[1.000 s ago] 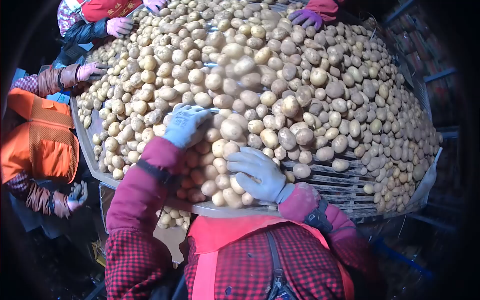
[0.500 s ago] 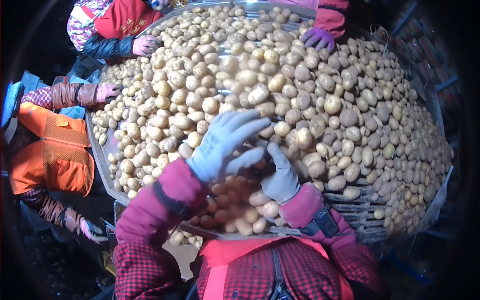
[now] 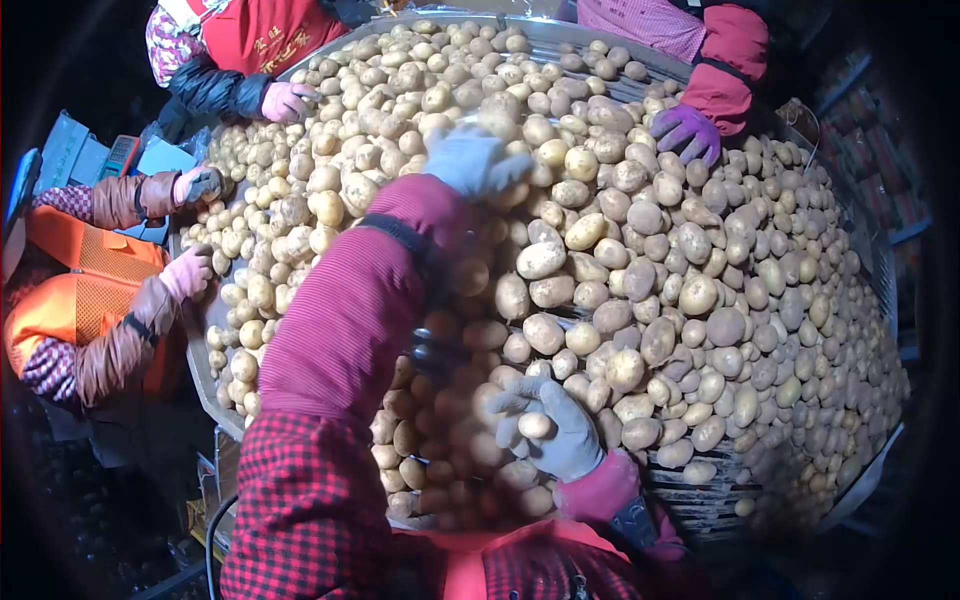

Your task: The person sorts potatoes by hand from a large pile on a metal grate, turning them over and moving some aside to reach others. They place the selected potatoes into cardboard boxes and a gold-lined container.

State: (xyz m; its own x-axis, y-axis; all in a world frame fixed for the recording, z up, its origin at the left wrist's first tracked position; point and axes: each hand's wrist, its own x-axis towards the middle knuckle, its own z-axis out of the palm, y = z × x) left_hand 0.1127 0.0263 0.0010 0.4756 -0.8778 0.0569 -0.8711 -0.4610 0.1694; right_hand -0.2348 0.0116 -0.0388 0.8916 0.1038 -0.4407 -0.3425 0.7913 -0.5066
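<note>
A broad heap of potatoes (image 3: 540,260) covers a slatted metal table (image 3: 700,490). My left hand (image 3: 475,162), in a grey-blue glove, reaches far across the heap and touches or hovers just over the potatoes at its upper middle. Motion blurs its fingers, so what they hold does not show. Closer to my body, my right hand (image 3: 565,435) in a grey glove has its fingers curled around a small pale potato (image 3: 535,424). Shadowed potatoes lie beneath my left forearm, partly hidden by it.
Across the table, a co-worker's purple glove (image 3: 688,133) rests on potatoes. At the upper left is another's pink glove (image 3: 288,102). A person in an orange vest (image 3: 85,275) stands at the left edge, both gloved hands near the rim (image 3: 205,375).
My left hand has moved forward, away from my body; my right hand has come back toward me and now holds a small potato. The vested person's lower hand has risen to the table edge.
</note>
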